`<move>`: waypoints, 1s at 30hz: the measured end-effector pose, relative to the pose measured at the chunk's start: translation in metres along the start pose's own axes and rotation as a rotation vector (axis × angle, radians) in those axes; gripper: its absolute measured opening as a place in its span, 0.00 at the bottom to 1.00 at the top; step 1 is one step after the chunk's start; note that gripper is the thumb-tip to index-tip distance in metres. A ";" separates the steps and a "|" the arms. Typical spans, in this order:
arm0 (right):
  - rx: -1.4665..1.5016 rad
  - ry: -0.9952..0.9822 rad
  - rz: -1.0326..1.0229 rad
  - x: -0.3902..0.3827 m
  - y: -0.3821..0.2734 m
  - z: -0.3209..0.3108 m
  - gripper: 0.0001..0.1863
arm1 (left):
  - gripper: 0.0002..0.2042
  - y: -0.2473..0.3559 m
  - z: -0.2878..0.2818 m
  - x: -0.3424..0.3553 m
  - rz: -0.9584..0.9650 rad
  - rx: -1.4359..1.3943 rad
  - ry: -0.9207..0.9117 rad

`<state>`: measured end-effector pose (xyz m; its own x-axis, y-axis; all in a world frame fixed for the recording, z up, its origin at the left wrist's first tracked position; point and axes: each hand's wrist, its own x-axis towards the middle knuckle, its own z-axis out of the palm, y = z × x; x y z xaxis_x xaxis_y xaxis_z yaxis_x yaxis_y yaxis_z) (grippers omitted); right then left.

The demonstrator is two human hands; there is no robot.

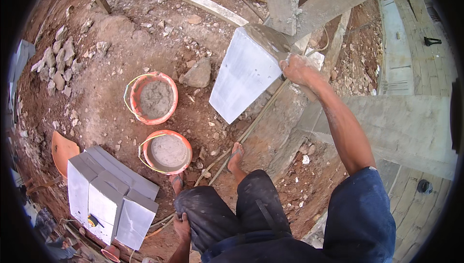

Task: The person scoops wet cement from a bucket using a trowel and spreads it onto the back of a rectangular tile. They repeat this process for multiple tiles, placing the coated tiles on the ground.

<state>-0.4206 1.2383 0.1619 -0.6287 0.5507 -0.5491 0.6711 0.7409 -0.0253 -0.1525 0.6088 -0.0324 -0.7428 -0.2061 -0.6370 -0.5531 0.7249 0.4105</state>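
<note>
My right hand (300, 71), dusted with grey, is closed at the upper right edge of a pale grey building block (249, 72). Whatever its fingers hold is hidden. Wet-looking grey mortar (268, 40) covers the block's top, beside a concrete post (282, 7). My left hand (181, 227) lies on my left knee, holding nothing, its fingers spread over the dark trousers. In front of my feet stand two orange buckets, one farther away (174, 110) and one nearer (189, 154), both containing grey mortar.
At lower left, several grey blocks (104, 214) are stacked with a yellow-and-black tape measure (93, 220) on them. An orange blade-like piece (64, 152) lies behind. Rocks (197, 73) litter the red soil. A concrete beam (401, 127) crosses at right. Long strips (251, 126) run past my feet.
</note>
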 end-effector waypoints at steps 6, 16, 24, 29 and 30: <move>-0.037 0.181 0.007 -0.013 0.058 0.036 0.28 | 0.20 -0.008 0.000 0.005 -0.050 -0.167 -0.014; 0.057 0.511 -0.044 -0.006 0.094 0.139 0.23 | 0.17 0.027 -0.010 0.001 -0.016 -0.073 -0.015; 0.169 0.517 -0.031 -0.088 0.131 0.218 0.17 | 0.14 0.014 -0.003 0.007 0.027 -0.093 -0.002; 0.254 0.269 -0.190 -0.130 0.076 0.253 0.18 | 0.14 0.020 -0.012 0.011 -0.095 -0.073 -0.021; 0.319 0.154 -0.226 -0.143 0.054 0.270 0.18 | 0.16 0.022 -0.019 0.011 -0.115 -0.012 -0.031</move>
<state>-0.1887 1.0955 0.0134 -0.8094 0.4567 -0.3692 0.5821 0.7069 -0.4017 -0.1802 0.6099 -0.0184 -0.6620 -0.2671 -0.7003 -0.6389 0.6897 0.3408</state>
